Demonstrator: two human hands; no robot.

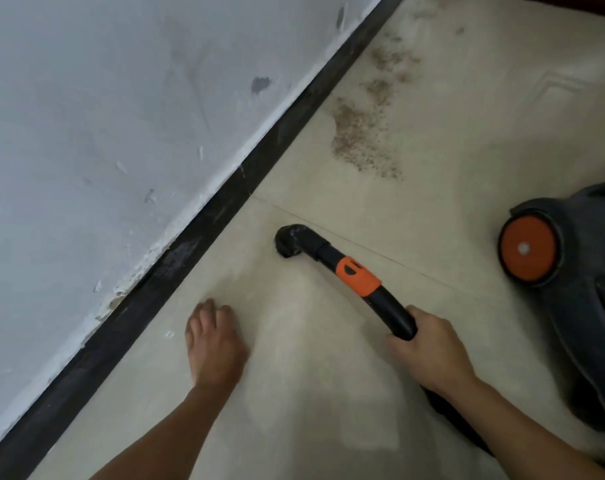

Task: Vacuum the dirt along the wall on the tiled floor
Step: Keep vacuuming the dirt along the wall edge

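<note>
A black vacuum hose (380, 299) with an orange collar ends in a bent black nozzle (292, 241) that points down at the beige tiled floor (329, 375). My right hand (427, 351) grips the hose just behind the collar. My left hand (214, 341) rests flat on the tile near the dark baseboard (204, 216). Brown dirt (360, 136) is scattered along the wall farther ahead, beyond a tile joint, apart from the nozzle. More thin patches trail toward the top of the view.
The dark grey vacuum body (578, 271) with an orange wheel (526, 249) stands on the right, close to my right arm. A scuffed white wall (103, 133) runs diagonally on the left above the baseboard.
</note>
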